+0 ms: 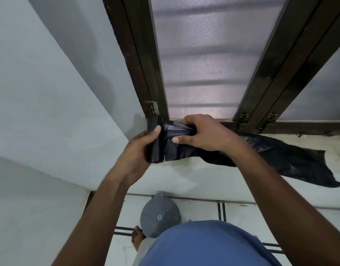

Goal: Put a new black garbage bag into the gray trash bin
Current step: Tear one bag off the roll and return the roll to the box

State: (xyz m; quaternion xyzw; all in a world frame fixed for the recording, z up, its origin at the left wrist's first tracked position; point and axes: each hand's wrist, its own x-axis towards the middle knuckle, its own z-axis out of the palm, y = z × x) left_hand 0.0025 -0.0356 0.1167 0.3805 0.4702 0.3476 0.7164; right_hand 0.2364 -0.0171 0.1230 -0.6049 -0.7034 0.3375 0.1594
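Left hand (146, 143) grips the roll (155, 140) upright at chest height before the window (213, 54), thumb across its face, while the right hand (200, 134) bunches the bag (276, 156) just beside the roll, its loose end trailing right over the sill. Film this thin is light, limp and slippery (likely to stretch, not snap), so hold close to the tear line; the bin (157, 215) sits lidded on the floor below.

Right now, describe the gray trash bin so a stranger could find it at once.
Start at the dark-framed window and drop past the pale ledge to the tiled floor. The gray trash bin stands there beside the person's bare foot. It is round, lid closed, with a small blue dot on top.
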